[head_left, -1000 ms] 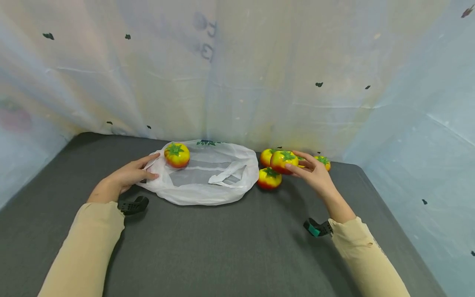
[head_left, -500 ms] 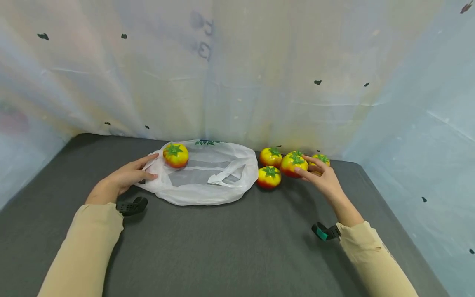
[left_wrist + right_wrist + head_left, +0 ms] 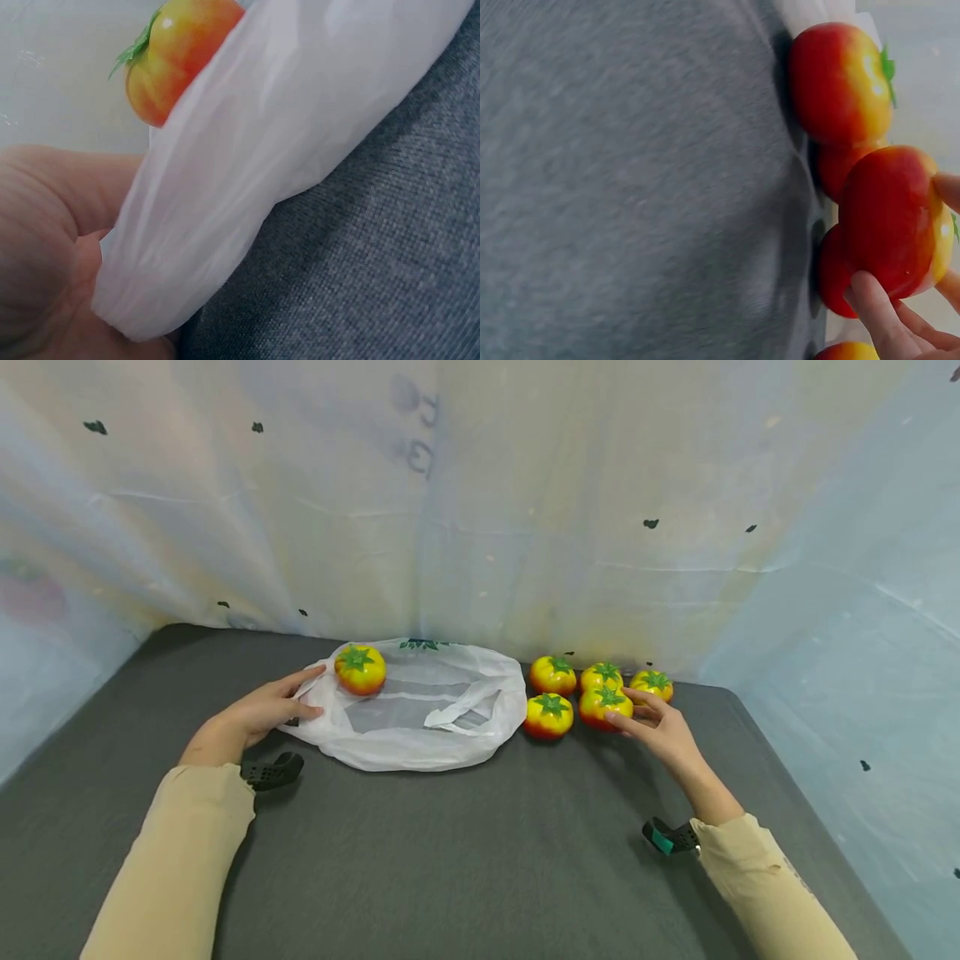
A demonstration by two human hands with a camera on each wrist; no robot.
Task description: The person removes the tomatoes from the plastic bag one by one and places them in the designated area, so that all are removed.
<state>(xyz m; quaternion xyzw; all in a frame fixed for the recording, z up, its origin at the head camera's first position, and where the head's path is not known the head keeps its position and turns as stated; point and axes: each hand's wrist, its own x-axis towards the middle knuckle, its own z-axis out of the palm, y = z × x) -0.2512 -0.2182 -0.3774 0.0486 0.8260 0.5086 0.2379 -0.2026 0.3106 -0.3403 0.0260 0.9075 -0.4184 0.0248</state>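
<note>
A white plastic bag [image 3: 420,758] lies with its mouth spread wide on the dark table. My left hand [image 3: 262,710] grips its left edge, with plastic bunched between thumb and fingers in the left wrist view. One red-yellow tomato [image 3: 360,670] with a green leafy top sits at the left side of the bag's mouth. My right hand [image 3: 660,731] holds another tomato [image 3: 892,221] between thumb and fingers, right of the bag. Whether this one touches the table cannot be told. Around it are a front-left tomato [image 3: 548,717], a back-left tomato [image 3: 552,675] and a back-middle tomato [image 3: 602,676].
One more tomato [image 3: 652,684] stands behind the right hand, near the table's back edge. Pale plastic sheeting [image 3: 480,510] hangs behind the dark table [image 3: 450,860] and along its sides. A loose black strap [image 3: 671,837] hangs at the right wrist.
My right hand has moved right and slightly toward me with the held tomato, away from the two tomatoes next to the bag. My left hand and the bag stay in place.
</note>
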